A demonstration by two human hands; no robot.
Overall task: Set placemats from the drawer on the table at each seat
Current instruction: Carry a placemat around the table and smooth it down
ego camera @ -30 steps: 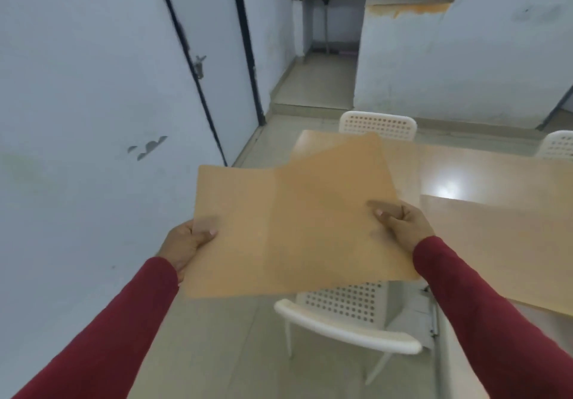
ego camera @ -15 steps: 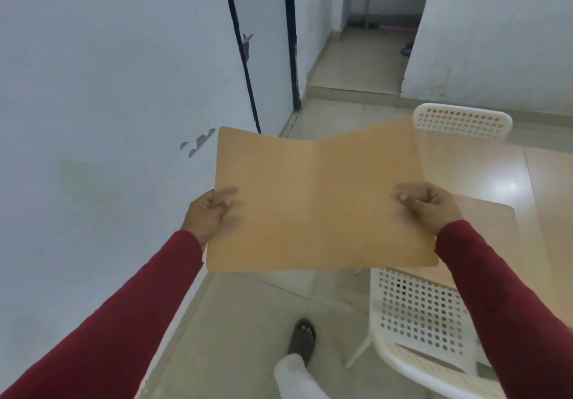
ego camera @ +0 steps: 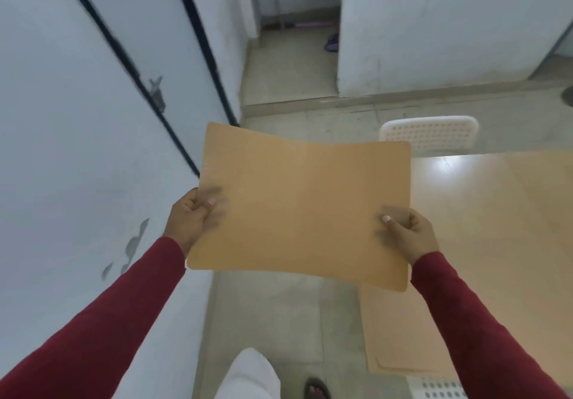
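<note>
Carrying the placemat (ego camera: 302, 209) flat in the air, left hand (ego camera: 190, 217) and right hand (ego camera: 409, 232) each pinch a side edge, likely keeping it level for the worktop (ego camera: 496, 212) just beside it, near the white chair (ego camera: 429, 133).

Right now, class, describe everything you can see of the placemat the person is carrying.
The placemat is a thin tan rectangular sheet with rounded corners and a faintly textured surface, looking like flexible plastic or cork. It is held in the air, roughly level, bowing slightly along its far edge. The left hand pinches its left edge and the right hand its right edge, thumbs on top. It hangs mostly over the floor, beside the table.
</note>
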